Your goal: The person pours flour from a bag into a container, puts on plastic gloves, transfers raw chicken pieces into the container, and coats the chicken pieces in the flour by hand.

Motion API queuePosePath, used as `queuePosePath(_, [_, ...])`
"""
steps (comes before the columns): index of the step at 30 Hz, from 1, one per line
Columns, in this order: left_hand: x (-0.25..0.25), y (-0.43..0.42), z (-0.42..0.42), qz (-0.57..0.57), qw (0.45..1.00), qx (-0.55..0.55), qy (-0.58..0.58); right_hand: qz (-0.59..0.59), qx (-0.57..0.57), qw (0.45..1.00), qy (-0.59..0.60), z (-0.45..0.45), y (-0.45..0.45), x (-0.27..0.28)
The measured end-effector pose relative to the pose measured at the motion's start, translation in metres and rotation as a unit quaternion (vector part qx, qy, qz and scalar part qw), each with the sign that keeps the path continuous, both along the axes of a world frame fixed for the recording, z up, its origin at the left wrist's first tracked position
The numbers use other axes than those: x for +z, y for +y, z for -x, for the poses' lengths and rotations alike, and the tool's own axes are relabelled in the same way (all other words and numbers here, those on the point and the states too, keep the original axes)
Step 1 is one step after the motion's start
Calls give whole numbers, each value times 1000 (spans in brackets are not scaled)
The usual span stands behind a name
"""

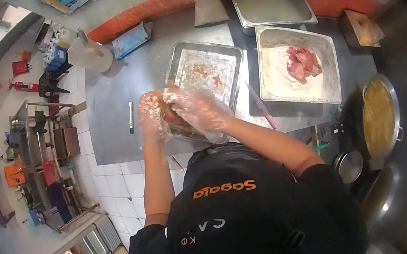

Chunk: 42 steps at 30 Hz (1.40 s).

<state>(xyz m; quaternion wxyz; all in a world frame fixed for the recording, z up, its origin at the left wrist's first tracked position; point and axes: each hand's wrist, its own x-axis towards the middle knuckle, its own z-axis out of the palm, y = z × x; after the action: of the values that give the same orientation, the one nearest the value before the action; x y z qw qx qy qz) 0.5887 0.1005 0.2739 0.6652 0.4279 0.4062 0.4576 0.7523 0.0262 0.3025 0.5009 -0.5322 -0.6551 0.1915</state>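
Observation:
My left hand (151, 116), in a clear plastic glove with floury crumbs on it, is closed at the left side of a brownish, wet-looking mass (170, 115). My right hand (198, 107), gloved too and dusted white on the fingertips, curls over the same mass from the right. What the fingers grip is mostly hidden. Below both hands lies clear plastic (184, 136), overlapping the near-left edge of a metal tray (238, 89) dusted with flour and reddish bits. To the right, a deep steel pan (301, 98) of white flour holds pieces of raw meat (303, 64).
Behind the flour pan stands another steel pan (274, 1). A plastic jug (91, 54), a blue packet (130, 40) and a bag (210, 10) are at the back. A marker-like stick (131, 117) lies left; a pinkish utensil (262, 107) lies right. A wide pan of yellowish oil (379, 112) sits far right.

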Motion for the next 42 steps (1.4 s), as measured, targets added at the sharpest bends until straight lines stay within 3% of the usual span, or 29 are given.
queuePosePath(2, [0, 1, 2, -13, 1000, -5, 25, 207, 3, 978, -33, 9, 17, 6])
queuePosePath(3, [-1, 2, 3, -22, 999, -9, 49, 118, -23, 991, -56, 13, 19, -4])
queuePosePath(6, [-8, 2, 2, -9, 999, 52, 10, 146, 32, 988, 38, 13, 27, -7])
queuePosePath(9, [-9, 7, -2, 53, 995, 82, -30, 65, 39, 995, 59, 12, 26, -19])
queuePosePath(13, [-12, 11, -6, 114, 983, 106, -93, 91, 39, 993, 59, 13, 29, -42])
queuePosePath(16, [2, 8, -7, 145, 978, 96, -115, 21, 61, 995, 75, 6, 24, -35])
queuePosePath(19, [22, 8, -1, 87, 995, 16, -35, 60, 83, 992, 77, 0, 26, -27])
queuePosePath(21, [4, 34, 26, -24, 992, -28, 121, 72, 93, 992, 40, -2, 28, -28])
queuePosePath(25, [55, 26, 20, 21, 992, -24, 126, 88, 114, 985, 94, -2, 26, -27])
queuePosePath(27, [89, 8, 0, -50, 920, -90, 379, 47, 100, 990, 92, 0, 26, -32])
queuePosePath(31, [57, 21, 3, -79, 907, -166, 378, 72, 123, 978, 154, 5, 26, -26])
queuePosePath(37, [46, 25, -13, -56, 909, -107, 398, 39, 105, 992, 50, 1, 30, -37])
queuePosePath(39, [50, 18, -19, 31, 972, -38, 230, 58, 99, 993, 10, 1, 31, -40])
queuePosePath(42, [41, 19, -23, 56, 990, 9, 128, -6, 52, 998, 36, 8, 26, -50])
